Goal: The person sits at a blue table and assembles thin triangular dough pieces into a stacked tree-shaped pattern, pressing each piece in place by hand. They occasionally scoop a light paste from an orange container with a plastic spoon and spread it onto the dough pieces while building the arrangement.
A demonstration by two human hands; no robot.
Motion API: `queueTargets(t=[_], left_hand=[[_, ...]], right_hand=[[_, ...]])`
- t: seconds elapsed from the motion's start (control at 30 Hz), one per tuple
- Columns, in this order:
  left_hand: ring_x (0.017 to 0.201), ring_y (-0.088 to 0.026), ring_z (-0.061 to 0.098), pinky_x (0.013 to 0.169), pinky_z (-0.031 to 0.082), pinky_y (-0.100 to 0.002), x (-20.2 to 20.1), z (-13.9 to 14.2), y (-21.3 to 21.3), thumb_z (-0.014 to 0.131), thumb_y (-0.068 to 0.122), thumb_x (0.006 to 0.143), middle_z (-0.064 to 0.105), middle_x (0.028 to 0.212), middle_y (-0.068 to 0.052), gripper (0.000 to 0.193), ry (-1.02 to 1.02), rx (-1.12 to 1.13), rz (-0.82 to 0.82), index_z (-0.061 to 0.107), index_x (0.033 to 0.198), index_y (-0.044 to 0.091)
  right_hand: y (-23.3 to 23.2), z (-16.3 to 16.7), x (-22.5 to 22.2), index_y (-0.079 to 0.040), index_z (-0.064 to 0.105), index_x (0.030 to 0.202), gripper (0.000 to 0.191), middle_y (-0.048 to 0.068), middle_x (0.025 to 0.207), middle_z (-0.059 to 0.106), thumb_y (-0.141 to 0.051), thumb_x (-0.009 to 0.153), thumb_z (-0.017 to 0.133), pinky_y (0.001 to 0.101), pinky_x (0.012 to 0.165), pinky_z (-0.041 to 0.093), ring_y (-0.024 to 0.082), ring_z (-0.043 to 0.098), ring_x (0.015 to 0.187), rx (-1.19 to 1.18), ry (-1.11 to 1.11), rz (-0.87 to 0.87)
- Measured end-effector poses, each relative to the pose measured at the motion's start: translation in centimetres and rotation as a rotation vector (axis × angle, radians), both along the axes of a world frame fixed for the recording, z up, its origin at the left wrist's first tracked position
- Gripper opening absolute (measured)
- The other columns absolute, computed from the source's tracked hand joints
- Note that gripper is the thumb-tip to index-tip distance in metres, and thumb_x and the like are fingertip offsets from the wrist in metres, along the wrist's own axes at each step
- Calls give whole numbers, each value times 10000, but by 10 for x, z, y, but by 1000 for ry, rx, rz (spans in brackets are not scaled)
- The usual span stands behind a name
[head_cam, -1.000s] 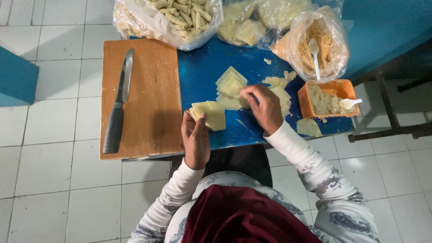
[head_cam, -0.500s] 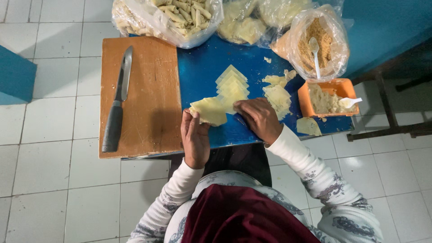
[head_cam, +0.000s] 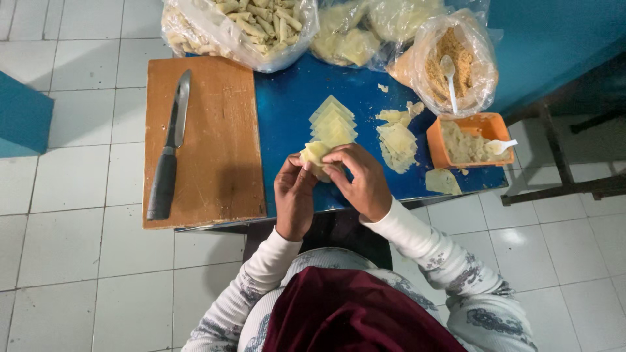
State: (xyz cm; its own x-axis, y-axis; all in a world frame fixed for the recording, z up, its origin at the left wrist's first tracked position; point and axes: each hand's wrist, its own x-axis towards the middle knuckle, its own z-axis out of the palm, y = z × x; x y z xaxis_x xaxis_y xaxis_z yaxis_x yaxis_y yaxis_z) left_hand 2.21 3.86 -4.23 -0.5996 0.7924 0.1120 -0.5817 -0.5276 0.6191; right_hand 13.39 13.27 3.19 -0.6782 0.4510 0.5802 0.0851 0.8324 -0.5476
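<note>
Folding one thin pale dough square (head_cam: 315,156) over the near edge of the blue bench (head_cam: 287,111), the left hand (head_cam: 295,195) and right hand (head_cam: 362,179) both pinch it in a tight grip. A stack of flat squares (head_cam: 333,124) waits just beyond. The clear far-left bag (head_cam: 238,26) holds many finished rolls. The orange tub (head_cam: 471,140) holds pale filling and a white spoon.
</note>
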Motion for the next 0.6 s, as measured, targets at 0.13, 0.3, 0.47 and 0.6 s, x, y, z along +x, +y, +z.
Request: queueTargets(t=[0.13,0.3,0.47,0.6], left_hand=[[957,-124,610,883,509,-305,-1,0,-1,594,110,1104,647,1103,-55,70,-5,6,0,572,1121,46],[980,-125,640,860,533,-309,0,4,-1,573,150,1083,643,1090,-39,97,-6,-39,-23,546,1101,59],[982,-116,632,854,536,-287,2,10,1,646,83,1036,648,1100,-71,170,157,-142,11,526,1151,46],[955,-137,671,806,565,-281,2,15,1,701,-1,962,649,1108,-87,306,212,-203,23,492,1182,39]], right_hand=[[14,-15,11,-38,703,1044,123,14,948,708,-148,992,720,253,740,530,91,670,849,-473,-63,9],[38,-36,17,-29,712,1056,125,-57,930,648,-148,1023,690,202,750,448,18,525,846,-979,-3,169],[48,-51,21,-55,704,1009,86,-46,944,654,-139,992,705,207,798,484,32,576,874,-1241,68,279],[49,-51,23,-79,675,973,67,-54,937,639,-135,1005,693,218,769,469,34,572,864,-1433,112,268]])
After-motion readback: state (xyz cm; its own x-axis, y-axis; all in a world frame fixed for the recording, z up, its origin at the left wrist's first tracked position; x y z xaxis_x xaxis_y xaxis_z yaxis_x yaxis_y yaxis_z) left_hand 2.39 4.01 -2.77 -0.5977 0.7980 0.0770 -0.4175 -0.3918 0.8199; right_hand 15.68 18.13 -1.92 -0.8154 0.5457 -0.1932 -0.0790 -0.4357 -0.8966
